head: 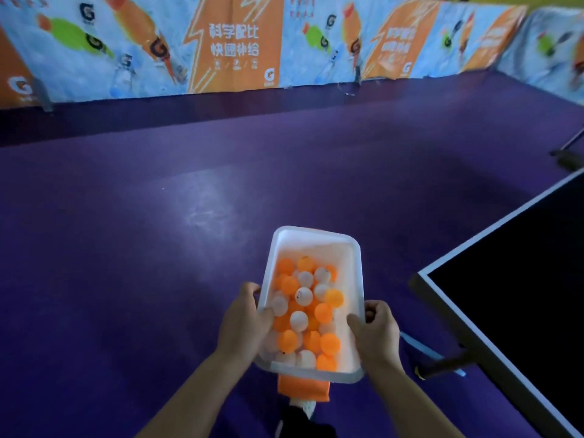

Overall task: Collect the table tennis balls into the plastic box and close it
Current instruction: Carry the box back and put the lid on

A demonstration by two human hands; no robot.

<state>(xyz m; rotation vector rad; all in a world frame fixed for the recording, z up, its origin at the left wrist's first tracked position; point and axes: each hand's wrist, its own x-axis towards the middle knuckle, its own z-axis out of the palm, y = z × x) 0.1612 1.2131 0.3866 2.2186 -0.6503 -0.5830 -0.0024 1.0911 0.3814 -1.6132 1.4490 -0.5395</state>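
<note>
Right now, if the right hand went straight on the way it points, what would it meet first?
The right hand grips the right wall of the box, thumb pointing inward over the rim. Pushed on, the thumb would likely meet the balls inside first, though depth is unclear.

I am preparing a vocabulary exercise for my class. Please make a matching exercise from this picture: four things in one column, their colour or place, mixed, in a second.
1 plastic box
2 table tennis balls
3 floor
4 table tennis table

a purple
b orange and white
c dark, at the right
d gripped by the left hand and the right hand

Pairs: 1-d, 2-b, 3-a, 4-c
</note>
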